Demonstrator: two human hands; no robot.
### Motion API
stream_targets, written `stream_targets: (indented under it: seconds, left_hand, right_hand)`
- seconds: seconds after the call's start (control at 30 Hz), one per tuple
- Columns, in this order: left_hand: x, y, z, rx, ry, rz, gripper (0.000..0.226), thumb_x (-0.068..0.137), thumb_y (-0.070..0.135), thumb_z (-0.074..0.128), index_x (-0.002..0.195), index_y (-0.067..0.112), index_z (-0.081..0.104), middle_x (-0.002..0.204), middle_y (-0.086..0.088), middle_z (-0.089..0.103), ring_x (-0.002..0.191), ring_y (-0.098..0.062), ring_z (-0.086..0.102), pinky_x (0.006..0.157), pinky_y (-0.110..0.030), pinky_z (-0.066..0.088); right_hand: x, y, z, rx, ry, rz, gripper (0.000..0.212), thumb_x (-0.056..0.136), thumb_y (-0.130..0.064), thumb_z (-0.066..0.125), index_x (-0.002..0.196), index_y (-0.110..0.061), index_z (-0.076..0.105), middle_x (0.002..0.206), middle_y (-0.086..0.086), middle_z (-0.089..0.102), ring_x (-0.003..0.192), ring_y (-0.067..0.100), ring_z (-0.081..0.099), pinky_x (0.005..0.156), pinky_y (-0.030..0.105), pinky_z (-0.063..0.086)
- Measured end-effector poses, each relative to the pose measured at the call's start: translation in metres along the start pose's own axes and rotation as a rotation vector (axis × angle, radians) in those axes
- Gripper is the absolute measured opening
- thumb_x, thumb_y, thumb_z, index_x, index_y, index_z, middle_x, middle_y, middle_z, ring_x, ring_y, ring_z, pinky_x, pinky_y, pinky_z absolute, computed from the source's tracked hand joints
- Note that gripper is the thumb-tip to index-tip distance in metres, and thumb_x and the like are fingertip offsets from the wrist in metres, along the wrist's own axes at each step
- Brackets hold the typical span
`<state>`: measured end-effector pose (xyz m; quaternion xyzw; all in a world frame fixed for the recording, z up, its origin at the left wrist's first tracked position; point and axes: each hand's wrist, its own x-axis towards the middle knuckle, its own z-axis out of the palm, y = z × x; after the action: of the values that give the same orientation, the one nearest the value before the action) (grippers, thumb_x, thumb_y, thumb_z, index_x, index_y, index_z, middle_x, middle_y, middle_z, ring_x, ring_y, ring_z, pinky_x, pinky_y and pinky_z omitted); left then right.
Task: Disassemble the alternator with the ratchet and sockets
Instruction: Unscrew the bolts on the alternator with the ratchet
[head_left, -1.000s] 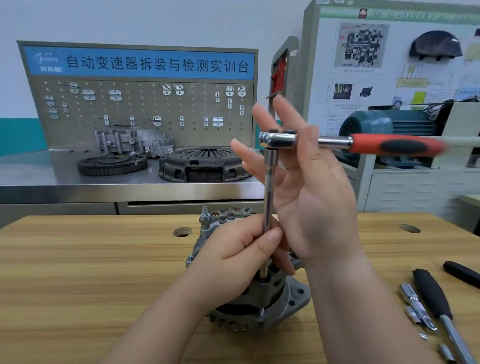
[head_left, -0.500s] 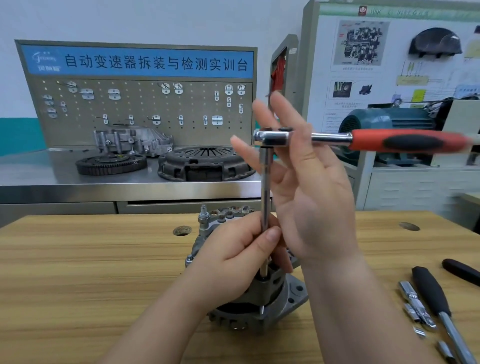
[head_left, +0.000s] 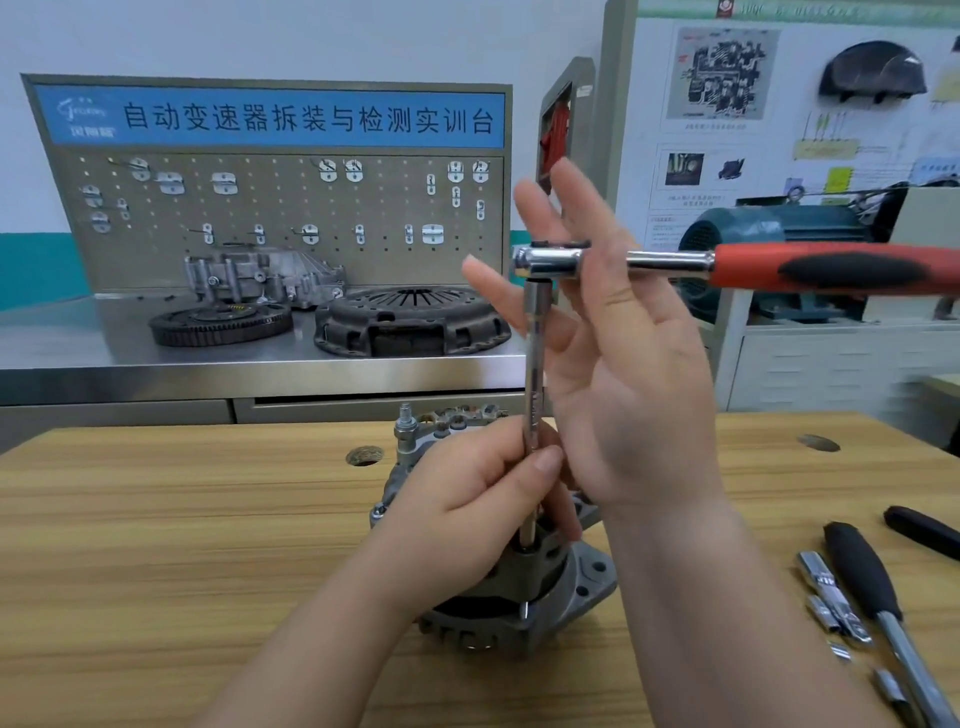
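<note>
Alternator (head_left: 501, 597) sits centre of the wood surface (head_left: 156, 519). Left hand (head_left: 467, 504) pinches the extension bar (head_left: 534, 353) low down, prob. to steady it on a housing bolt. The bar's long axis is vertical. Ratchet (head_left: 670, 261) on top lies horizontal, red handle pointing right. Right hand (head_left: 623, 395) is uncurled, fingers straight against the ratchet neck, likely to flick it round w/o gripping.

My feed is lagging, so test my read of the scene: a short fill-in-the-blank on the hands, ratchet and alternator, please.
The left hand grips the extension bar below the ratchet, whose red handle points to the person's ___.
The right hand at the ratchet head has ___ fingers, not curled ones.
The alternator stands on a ___ table.
Missing words: right; straight; wooden.
</note>
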<state>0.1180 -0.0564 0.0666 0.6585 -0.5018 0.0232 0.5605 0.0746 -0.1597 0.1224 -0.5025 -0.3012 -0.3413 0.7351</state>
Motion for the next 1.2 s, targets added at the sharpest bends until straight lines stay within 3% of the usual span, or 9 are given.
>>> stream_targets:
  seconds: [0.2,0.27,0.4,0.5,0.63,0.77,0.9,1.03,1.2]
  left_hand:
    - [0.0002,-0.0031,-0.0010,0.043,-0.003,0.017,0.037,0.090,0.033,0.044,0.091,0.002,0.062,0.077,-0.003,0.073,0.076,-0.030,0.068,0.073,-0.054,0.052]
    - [0.0009,-0.0047,0.0015,0.049,0.015,-0.003,0.032,0.088,0.036,0.048,0.087,0.008,0.064,0.073,0.000,0.072,0.070,-0.033,0.066,0.070,-0.053,0.052]
    - [0.0005,-0.0024,0.0037,0.078,0.059,0.002,0.016,0.082,0.034,0.052,0.074,0.035,0.067,0.060,0.019,0.066,0.056,-0.004,0.061,0.058,-0.026,0.054]
    - [0.0007,-0.0019,0.0029,-0.037,0.024,-0.006,0.025,0.088,0.032,0.048,0.087,0.014,0.065,0.076,-0.003,0.072,0.072,-0.027,0.067,0.069,-0.049,0.054]
    - [0.0000,-0.0019,0.0009,-0.070,-0.003,-0.008,0.035,0.089,0.029,0.045,0.095,0.001,0.065,0.089,-0.008,0.073,0.086,-0.023,0.068,0.081,-0.042,0.054]
    - [-0.0003,-0.0042,0.0009,-0.056,0.013,-0.007,0.039,0.089,0.033,0.046,0.093,-0.002,0.064,0.083,-0.010,0.074,0.084,-0.023,0.070,0.080,-0.050,0.053]
    - [0.0005,-0.0042,0.0043,-0.061,0.053,-0.024,0.035,0.086,0.035,0.050,0.088,0.003,0.065,0.077,-0.006,0.073,0.074,-0.023,0.068,0.071,-0.047,0.054]
    - [0.0005,-0.0017,0.0037,-0.023,0.046,-0.019,0.031,0.088,0.030,0.051,0.088,0.003,0.066,0.080,-0.006,0.074,0.075,-0.033,0.067,0.070,-0.051,0.054]
    - [0.0003,0.0000,0.0007,-0.016,0.027,-0.025,0.026,0.088,0.023,0.048,0.085,0.004,0.066,0.080,-0.002,0.073,0.080,-0.024,0.068,0.076,-0.049,0.053]
  right_hand:
    - [-0.0004,0.0009,-0.0004,-0.028,0.009,0.108,0.034,0.097,-0.034,0.040,0.121,-0.018,0.059,0.112,0.008,0.072,0.104,0.024,0.069,0.098,0.041,0.051]
    - [-0.0006,-0.0026,0.0000,-0.091,-0.040,-0.004,0.023,0.094,-0.026,0.054,0.114,-0.031,0.065,0.126,0.001,0.065,0.119,0.025,0.060,0.107,0.046,0.042]
    - [-0.0007,-0.0048,0.0028,-0.133,-0.128,-0.074,0.033,0.090,-0.016,0.057,0.119,-0.032,0.062,0.136,-0.017,0.054,0.124,0.019,0.057,0.104,0.036,0.045]
    - [-0.0020,-0.0017,0.0032,0.005,-0.070,0.024,0.029,0.097,-0.025,0.044,0.120,-0.029,0.060,0.136,-0.002,0.058,0.120,0.025,0.060,0.095,0.031,0.049]
    - [-0.0021,0.0009,0.0015,0.075,-0.021,0.163,0.043,0.097,-0.036,0.034,0.122,-0.010,0.056,0.103,0.010,0.074,0.099,0.028,0.070,0.089,0.033,0.054]
    - [-0.0001,-0.0024,0.0020,-0.027,-0.065,0.040,0.024,0.095,-0.028,0.052,0.117,-0.031,0.063,0.117,0.002,0.070,0.109,0.024,0.066,0.096,0.034,0.049]
    - [-0.0003,-0.0053,0.0030,-0.083,-0.205,-0.055,0.031,0.086,-0.024,0.067,0.113,-0.039,0.064,0.120,-0.016,0.066,0.120,0.020,0.059,0.106,0.042,0.042]
    - [-0.0017,-0.0020,0.0046,0.087,-0.063,0.048,0.026,0.096,-0.028,0.048,0.118,-0.027,0.061,0.129,-0.003,0.063,0.109,0.031,0.065,0.088,0.032,0.052]
    - [-0.0019,0.0004,0.0020,0.077,-0.008,0.168,0.037,0.095,-0.037,0.040,0.121,-0.017,0.057,0.103,0.006,0.074,0.086,0.024,0.073,0.082,0.031,0.055]
